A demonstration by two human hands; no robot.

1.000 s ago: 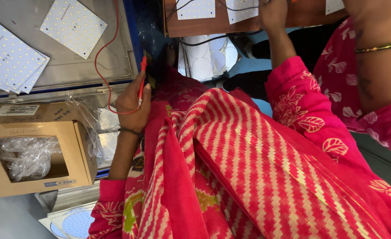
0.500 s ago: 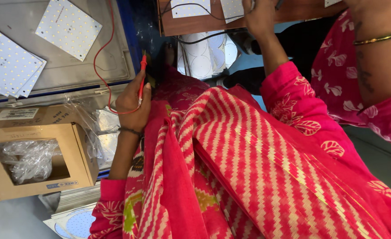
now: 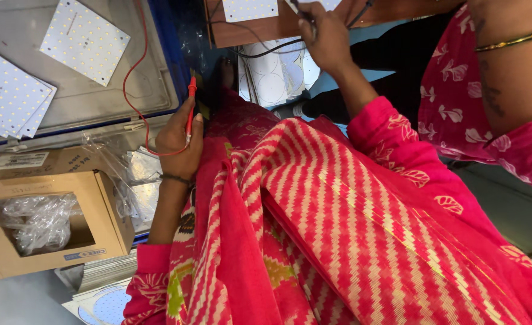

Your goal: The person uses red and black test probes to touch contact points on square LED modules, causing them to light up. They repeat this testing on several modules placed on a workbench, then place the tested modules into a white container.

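Our hands at the test bench

Our left hand (image 3: 180, 139) pinches a red probe (image 3: 190, 107), its red wire (image 3: 135, 72) looping to twelve o'clock over the grey tray (image 3: 151, 84) of white LED panels (image 3: 84, 40). At one o'clock our right hand (image 3: 325, 37) closes on something thin at the wooden board (image 3: 278, 27); a cardboard box (image 3: 100, 207) sits at nine o'clock.

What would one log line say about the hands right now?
left hand: holds red probe | right hand: on wooden board | white panels: gray tray
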